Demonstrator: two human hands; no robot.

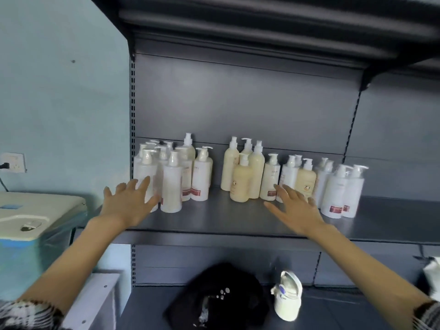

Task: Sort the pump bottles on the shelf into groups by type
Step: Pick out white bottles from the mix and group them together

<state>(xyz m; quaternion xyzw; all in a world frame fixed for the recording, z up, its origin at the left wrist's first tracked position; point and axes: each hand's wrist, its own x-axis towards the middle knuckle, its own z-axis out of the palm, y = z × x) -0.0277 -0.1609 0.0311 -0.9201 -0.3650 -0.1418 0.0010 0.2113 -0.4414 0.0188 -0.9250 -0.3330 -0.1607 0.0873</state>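
Pump bottles stand in a row on the grey shelf (238, 222). At the left is a tight cluster of several white bottles (171, 184) with red labels. In the middle stand several cream bottles (241, 184). To the right, white bottles (337, 191) are mixed with one short cream bottle (306, 181). My left hand (129, 203) is spread open just in front of the left cluster, fingers over the front-left bottle. My right hand (295, 208) is also open, fingers straight, right before the white and cream bottles right of centre. Neither hand holds anything.
A dark shelf (262, 22) overhangs above. On the lower shelf lie a black cloth item (219, 298) and a small white shoe (288, 298). A pale box with a lid (35, 210) stands to the left by the blue wall, near a wall socket (14, 163).
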